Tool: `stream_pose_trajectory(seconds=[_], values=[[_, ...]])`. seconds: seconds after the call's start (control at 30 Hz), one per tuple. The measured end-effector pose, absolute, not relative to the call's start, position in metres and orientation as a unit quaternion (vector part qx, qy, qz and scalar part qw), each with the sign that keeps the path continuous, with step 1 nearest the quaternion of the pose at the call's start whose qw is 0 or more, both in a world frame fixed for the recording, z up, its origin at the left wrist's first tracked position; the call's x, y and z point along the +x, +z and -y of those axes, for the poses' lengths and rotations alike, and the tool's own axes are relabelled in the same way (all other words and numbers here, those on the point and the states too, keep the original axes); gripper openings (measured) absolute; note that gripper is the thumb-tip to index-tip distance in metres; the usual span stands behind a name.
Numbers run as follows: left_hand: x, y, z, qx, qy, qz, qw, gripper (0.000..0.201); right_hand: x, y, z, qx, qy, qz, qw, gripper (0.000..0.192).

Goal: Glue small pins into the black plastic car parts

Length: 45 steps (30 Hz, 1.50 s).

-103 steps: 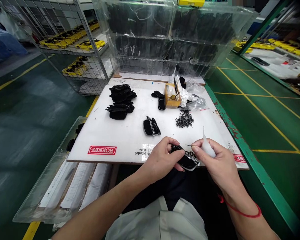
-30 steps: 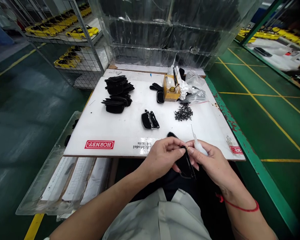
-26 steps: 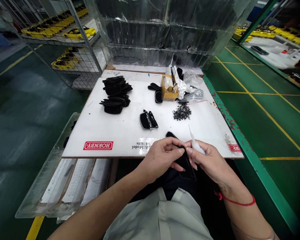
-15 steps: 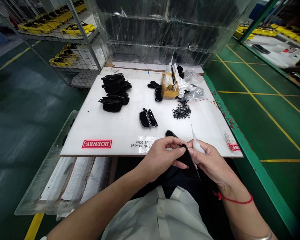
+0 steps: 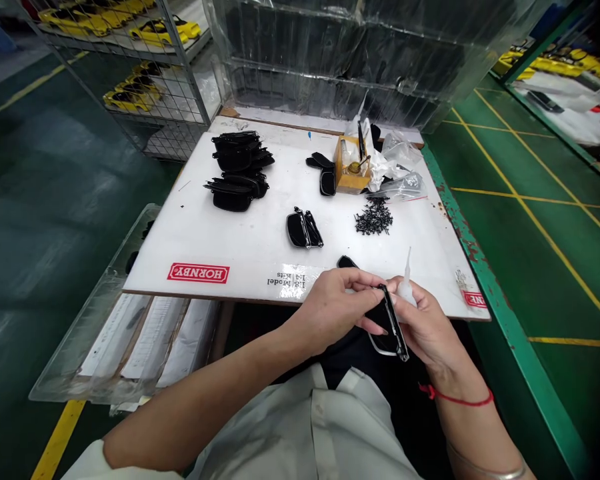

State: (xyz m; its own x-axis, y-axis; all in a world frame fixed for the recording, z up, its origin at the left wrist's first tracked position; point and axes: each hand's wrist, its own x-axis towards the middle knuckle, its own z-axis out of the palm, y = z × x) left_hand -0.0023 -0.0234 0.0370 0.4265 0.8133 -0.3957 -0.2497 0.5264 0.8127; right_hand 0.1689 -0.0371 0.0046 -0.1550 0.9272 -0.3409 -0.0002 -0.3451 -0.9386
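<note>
Two hands meet over the near edge of the white laminated tabletop (image 5: pixel 240 240), at 6 o'clock of the sheet. The left hand (image 5: pixel 337 310) pinches a glossy black oval plastic part with a thin bright metal rim (image 5: pixel 389 327); the right hand (image 5: pixel 425 327) closes round its other side and also keeps a small translucent white squeeze bottle with a long tapered nozzle (image 5: pixel 407 283) tucked in the fingers, nozzle pointing up and away.

Handling, as judged: the part looks light and stiff — a thin shell, polished, so likely slippery and quick to show marks. The rim seems the safer place to grip, edge-on between fingertips, off the glossy face. The bottle looks soft-walled; a tight squeeze would probably push its contents out.

On the tabletop: a heap of similar black shells (image 5: pixel 240 173) at 11 o'clock, a finished-looking pair (image 5: pixel 304 230) near centre, a scatter of small black screws or pins (image 5: pixel 375 219) at 2 o'clock, a small yellow cardboard box (image 5: pixel 351 170) with crumpled clear bags (image 5: pixel 397 167) at 1 o'clock.

Against the frame 3.4 s earlier: the part lay flatter, face up, with the right fingertips holding a fine dark pin just off its end. Now it is turned on edge, rim uppermost, both hands closed on it — the pin is not visible.
</note>
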Motion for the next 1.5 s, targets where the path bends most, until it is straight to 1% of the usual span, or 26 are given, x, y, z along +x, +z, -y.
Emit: stream_pose_trajectory(seconds=[0.23,0.5,0.87,1.03,1.2,1.37,1.5], values=[[-0.006,0.035,0.024,0.391,0.329,-0.435,0.742,0.022,0.169,-0.001,0.039,-0.527,0.61,0.441,0.394,0.02],[-0.01,0.035,0.025,0.43,0.322,-0.444,0.717,0.018,0.17,-0.001,0.043,-0.544,0.569,0.485,0.38,0.014],[-0.002,0.033,0.026,0.413,0.33,-0.459,0.714,0.015,0.169,0.003,0.046,-0.565,0.551,0.497,0.36,0.019],[-0.001,0.034,0.027,0.407,0.324,-0.456,0.722,0.014,0.168,0.008,0.047,-0.575,0.539,0.505,0.353,0.021],[-0.004,0.031,0.029,0.415,0.309,-0.43,0.74,0.016,0.17,0.009,0.046,-0.575,0.528,0.527,0.336,0.02],[-0.005,0.032,0.028,0.364,0.313,-0.406,0.778,0.018,0.175,0.002,0.047,-0.581,0.528,0.511,0.35,0.019],[-0.002,0.036,0.027,0.33,0.313,-0.41,0.79,0.016,0.176,0.003,0.046,-0.595,0.494,0.529,0.35,0.02]])
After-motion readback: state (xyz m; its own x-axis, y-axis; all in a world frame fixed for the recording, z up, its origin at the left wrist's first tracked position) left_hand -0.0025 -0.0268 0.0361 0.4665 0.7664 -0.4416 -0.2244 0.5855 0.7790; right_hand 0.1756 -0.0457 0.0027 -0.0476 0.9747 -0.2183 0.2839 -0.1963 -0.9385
